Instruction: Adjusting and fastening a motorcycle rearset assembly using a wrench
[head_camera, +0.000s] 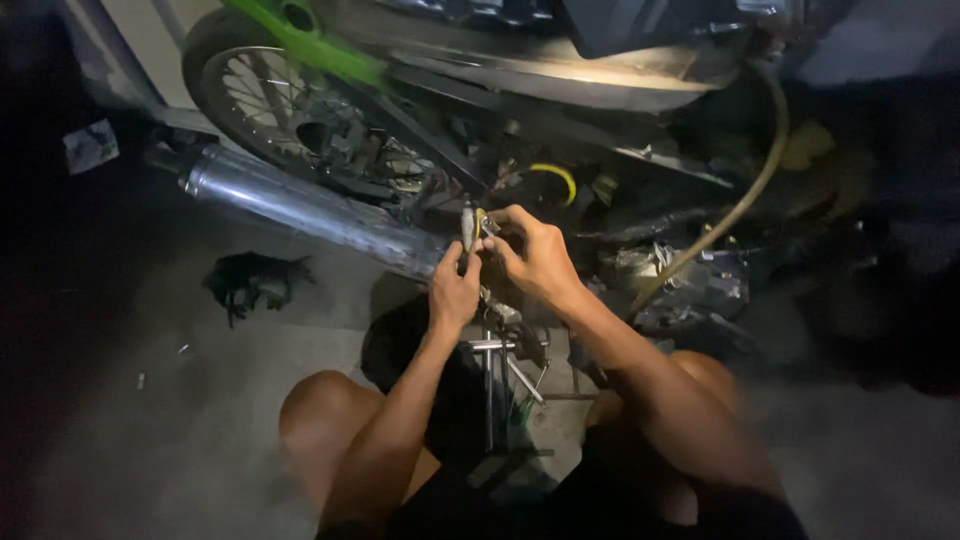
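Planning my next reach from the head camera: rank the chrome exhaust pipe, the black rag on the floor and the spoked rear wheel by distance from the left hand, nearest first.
From the left hand:
1. Chrome exhaust pipe, just up-left of the hand, its near end almost beside it.
2. Black rag, on the floor to the left.
3. Spoked rear wheel, upper left, behind the pipe.

small metal part (468, 226) too blurred to identify, motorcycle (480, 70) cropped by top edge

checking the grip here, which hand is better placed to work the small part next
Likely the right hand: its fingertips wrap the small part from above. The left hand grips the metal piece from below, seemingly steadying it. Detail is too dark to confirm.
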